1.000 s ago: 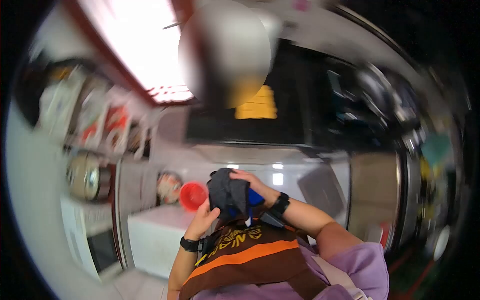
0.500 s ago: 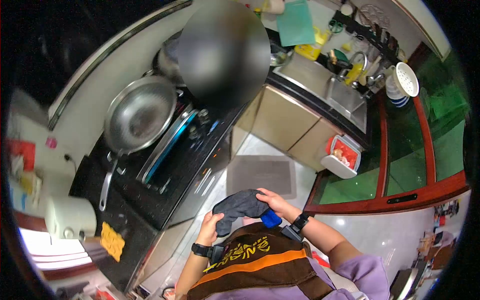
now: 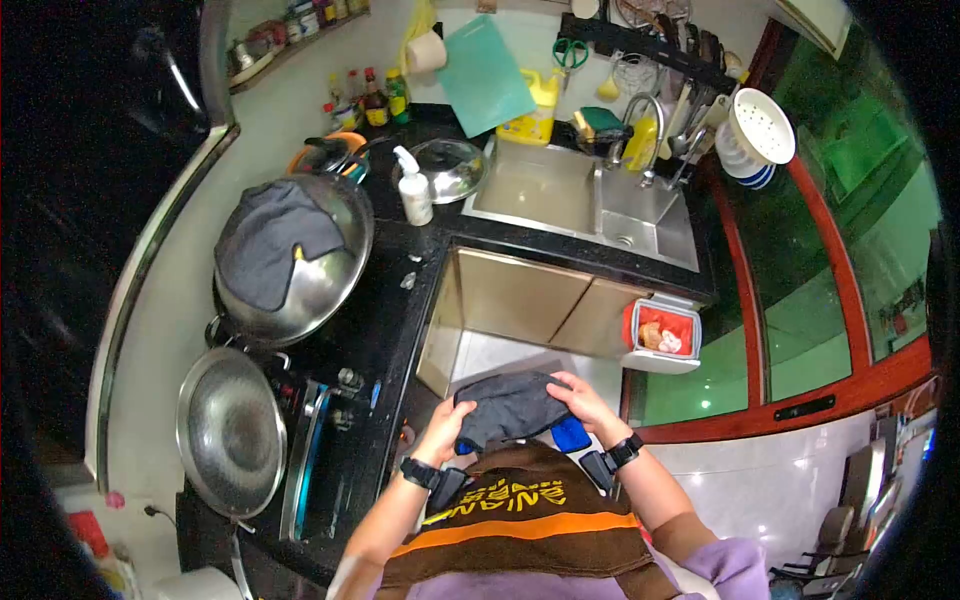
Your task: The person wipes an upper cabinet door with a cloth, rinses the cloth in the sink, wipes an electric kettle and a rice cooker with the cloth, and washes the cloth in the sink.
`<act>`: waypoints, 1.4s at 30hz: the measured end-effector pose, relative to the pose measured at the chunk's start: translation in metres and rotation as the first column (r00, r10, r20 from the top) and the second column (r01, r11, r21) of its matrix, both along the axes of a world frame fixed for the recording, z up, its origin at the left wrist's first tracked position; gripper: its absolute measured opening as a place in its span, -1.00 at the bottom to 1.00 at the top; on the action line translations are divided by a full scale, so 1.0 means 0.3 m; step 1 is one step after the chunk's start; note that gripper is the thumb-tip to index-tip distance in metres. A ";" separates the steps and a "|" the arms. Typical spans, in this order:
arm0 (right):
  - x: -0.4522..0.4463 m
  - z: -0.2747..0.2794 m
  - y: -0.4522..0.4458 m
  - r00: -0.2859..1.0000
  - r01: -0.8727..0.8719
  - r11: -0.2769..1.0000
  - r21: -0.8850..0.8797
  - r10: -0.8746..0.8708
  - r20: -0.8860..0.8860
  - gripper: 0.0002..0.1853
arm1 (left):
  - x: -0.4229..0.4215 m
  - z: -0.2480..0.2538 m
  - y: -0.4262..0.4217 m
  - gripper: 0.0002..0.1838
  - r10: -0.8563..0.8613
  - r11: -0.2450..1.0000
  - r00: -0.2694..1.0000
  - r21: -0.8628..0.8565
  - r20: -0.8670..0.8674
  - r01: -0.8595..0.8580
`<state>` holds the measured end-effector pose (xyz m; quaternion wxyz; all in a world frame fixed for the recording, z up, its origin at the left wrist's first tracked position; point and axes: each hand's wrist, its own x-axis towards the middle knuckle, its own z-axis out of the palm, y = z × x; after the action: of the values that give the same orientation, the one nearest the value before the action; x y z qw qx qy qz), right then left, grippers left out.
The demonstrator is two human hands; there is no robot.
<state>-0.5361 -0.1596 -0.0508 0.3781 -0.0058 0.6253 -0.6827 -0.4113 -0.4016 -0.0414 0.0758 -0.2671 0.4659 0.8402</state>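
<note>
A dark grey cloth (image 3: 515, 408) with a blue patch at its right end is stretched between my two hands, in front of the brown apron (image 3: 500, 500). My left hand (image 3: 442, 430) pinches the cloth's left edge, thumb on top. My right hand (image 3: 588, 402) grips its upper right edge, beside the blue patch. Black bands circle both wrists. Another dark grey cloth (image 3: 270, 240) lies draped over a large domed metal lid or pan at the left.
A frying pan (image 3: 232, 430) rests on the stove, its handle toward me. A white pump bottle (image 3: 413, 188) and a glass lid (image 3: 447, 168) stand near the double sink (image 3: 545, 190). An open bin (image 3: 665, 330) hangs at the cabinet's right; red-framed glass doors (image 3: 800, 410) stand beyond it.
The view has swung toward the sink and stove corner, bringing the draped cloth and pump bottle into sight. Both hands still hold the grey cloth, now spread wider than one second ago.
</note>
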 end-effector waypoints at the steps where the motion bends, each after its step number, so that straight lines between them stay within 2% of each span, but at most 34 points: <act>1: -0.055 -0.011 0.026 0.999 0.029 0.999 0.022 -0.028 -0.044 -0.71 | -0.075 0.023 0.000 -0.65 -0.048 0.999 0.999 -0.006 -0.009 0.048; 2: -0.120 -0.057 0.055 0.993 0.090 0.994 0.069 -0.085 -0.079 -0.68 | -0.147 0.045 0.007 -0.63 -0.079 0.996 0.996 0.025 -0.046 0.080; 3: -0.151 0.087 0.043 0.988 0.154 0.988 0.031 -0.154 -0.013 -0.67 | -0.212 0.088 0.021 -0.61 -0.110 0.992 0.991 0.049 -0.080 0.114; 5: -0.299 0.047 0.088 0.978 0.186 0.983 0.003 -0.185 -0.098 -0.69 | -0.342 0.134 0.033 -0.62 -0.129 0.987 0.988 0.081 -0.088 0.136; 7: -0.438 0.111 0.107 0.947 0.232 0.973 -0.015 -0.229 -0.226 -0.71 | -0.487 0.146 0.051 -0.64 -0.152 0.979 0.984 0.121 -0.091 0.162; 9: -0.614 0.123 0.130 0.932 0.266 0.959 -0.095 -0.281 -0.229 -0.72 | -0.662 0.146 0.072 -0.64 -0.122 0.964 0.983 0.218 -0.135 0.150; 10: -0.710 0.148 0.121 0.921 0.265 0.959 -0.101 -0.283 -0.270 -0.73 | -0.757 0.156 0.080 -0.63 -0.129 0.964 0.980 0.213 -0.152 0.160; 13: -1.036 0.188 0.057 0.906 0.226 0.964 -0.137 -0.260 -0.335 -0.76 | -1.091 0.110 0.071 -0.61 -0.029 0.994 0.984 0.102 -0.175 0.048; 15: -1.292 0.149 -0.009 0.861 0.230 0.971 -0.062 -0.233 -0.453 -0.72 | -1.334 0.117 0.055 -0.62 0.027 1.000 0.989 0.008 -0.144 -0.026; 17: -1.563 0.048 -0.048 0.754 0.197 0.930 0.311 0.059 -0.654 -0.59 | -1.577 0.022 -0.008 -0.60 -0.021 0.964 0.994 -0.267 -0.110 -0.009; 18: -1.635 0.050 -0.078 0.764 0.179 0.935 0.307 0.064 -0.642 -0.59 | -1.682 -0.008 -0.041 -0.55 -0.038 0.925 0.999 -0.377 -0.009 0.032; 19: -1.676 0.082 -0.113 0.659 0.309 0.751 0.583 0.273 -0.701 -0.56 | -1.772 -0.056 -0.072 -0.49 -0.045 0.877 0.994 -0.473 0.095 0.085; 20: -1.720 0.086 -0.137 0.564 0.461 0.475 0.750 0.496 -0.660 -0.51 | -1.847 -0.125 -0.087 -0.46 0.118 0.535 0.975 -0.839 0.189 0.098; 21: -1.795 0.015 -0.157 0.572 0.440 0.476 0.761 0.505 -0.647 -0.51 | -1.885 -0.133 -0.089 -0.46 0.128 0.540 0.970 -0.835 0.209 0.109; 22: -1.887 -0.091 -0.184 0.642 0.284 0.465 0.838 0.558 -0.527 -0.50 | -1.921 -0.118 -0.089 -0.45 0.049 0.235 0.950 -0.928 0.307 0.288; 23: -1.960 -0.159 -0.209 0.685 0.120 0.441 0.889 0.612 -0.396 -0.48 | -1.959 -0.122 -0.093 -0.44 0.006 -0.101 0.907 -0.902 0.420 0.419; 24: -1.978 -0.166 -0.247 0.682 0.053 0.375 0.925 0.663 -0.308 -0.49 | -2.008 -0.193 -0.109 -0.48 -0.051 -0.157 0.832 -0.827 0.552 0.539; 25: -2.011 -0.285 -0.258 0.673 -0.020 0.432 0.902 0.673 -0.307 -0.48 | -2.054 -0.222 -0.111 -0.51 -0.130 -0.085 0.737 -0.748 0.663 0.658; 26: -2.004 -0.351 -0.282 0.636 -0.021 0.368 0.930 0.722 -0.272 -0.44 | -2.098 -0.361 -0.124 -0.50 -0.227 -0.081 0.728 -0.757 0.647 0.648; 27: -1.998 -0.501 -0.289 0.672 -0.043 0.431 0.901 0.680 -0.293 -0.37 | -2.131 -0.508 -0.123 -0.49 -0.325 -0.078 0.712 -0.768 0.622 0.636; 28: -1.948 -0.519 -0.308 0.797 -0.005 0.469 0.883 0.535 -0.279 -0.28 | -2.149 -0.454 -0.064 -0.46 -0.275 -0.101 0.694 -0.738 0.665 0.667; 29: -1.917 -0.569 -0.337 0.780 0.079 0.371 0.925 0.555 -0.289 -0.19 | -2.174 -0.387 -0.013 -0.42 -0.225 -0.124 0.675 -0.708 0.702 0.695; 31: -1.963 -0.865 -0.324 0.727 0.094 0.394 0.914 0.601 -0.333 -0.22 | -2.244 -0.512 -0.021 -0.36 -0.284 -0.081 0.619 -0.662 0.732 0.745; 32: -1.997 -0.872 -0.304 0.733 0.082 0.380 0.922 0.604 -0.314 -0.22 | -2.279 -0.548 -0.031 -0.34 -0.302 -0.007 0.602 -0.633 0.739 0.774; 33: -2.020 -0.836 -0.280 0.750 -0.062 0.475 0.878 0.602 -0.273 -0.26 | -2.293 -0.587 -0.036 -0.33 -0.324 0.069 0.579 -0.592 0.748 0.803; 34: -2.029 -0.790 -0.264 0.760 -0.202 0.561 0.803 0.606 -0.233 -0.31 | -2.306 -0.648 -0.062 -0.33 -0.379 0.063 0.556 -0.579 0.740 0.813; 35: -2.021 -0.713 -0.267 0.756 -0.219 0.551 0.805 0.618 -0.217 -0.31 | -2.307 -0.762 -0.076 -0.33 -0.379 0.078 0.551 -0.568 0.743 0.820; 37: -2.029 -0.571 -0.321 0.794 -0.299 0.467 0.832 0.605 -0.055 -0.41 | -2.314 -0.965 -0.107 -0.34 -0.521 -0.095 0.472 -0.598 0.711 0.796; 38: -2.046 -0.623 -0.327 0.777 -0.315 0.465 0.827 0.627 -0.056 -0.41 | -2.323 -0.946 -0.112 -0.34 -0.503 -0.077 0.484 -0.595 0.716 0.800; 39: -2.050 -0.723 -0.293 0.920 -0.285 0.724 0.628 0.390 -0.031 -0.45 | -2.323 -0.895 -0.102 -0.41 -0.479 0.466 0.656 -0.465 0.583 0.753; 40: -2.043 -0.784 -0.286 0.988 -0.155 0.906 0.394 0.132 0.083 -0.49 | -2.311 -0.824 -0.103 -0.46 -0.343 0.859 0.803 -0.184 0.487 0.478; 41: -2.023 -0.726 -0.313 0.985 -0.172 0.904 0.393 0.148 0.090 -0.49 | -2.304 -0.659 -0.105 -0.55 -0.263 0.955 0.871 -0.020 0.414 0.297; 42: -1.982 -0.600 -0.338 0.999 -0.022 0.960 0.279 0.013 0.036 -0.51 | -2.298 -0.525 -0.104 -0.63 -0.157 0.981 0.921 0.163 0.356 0.105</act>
<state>-1.1307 -0.2610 -0.2307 0.3916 0.0535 0.7090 -0.5841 -1.1007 -0.4330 -0.1990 0.2363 -0.3817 0.4000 0.7990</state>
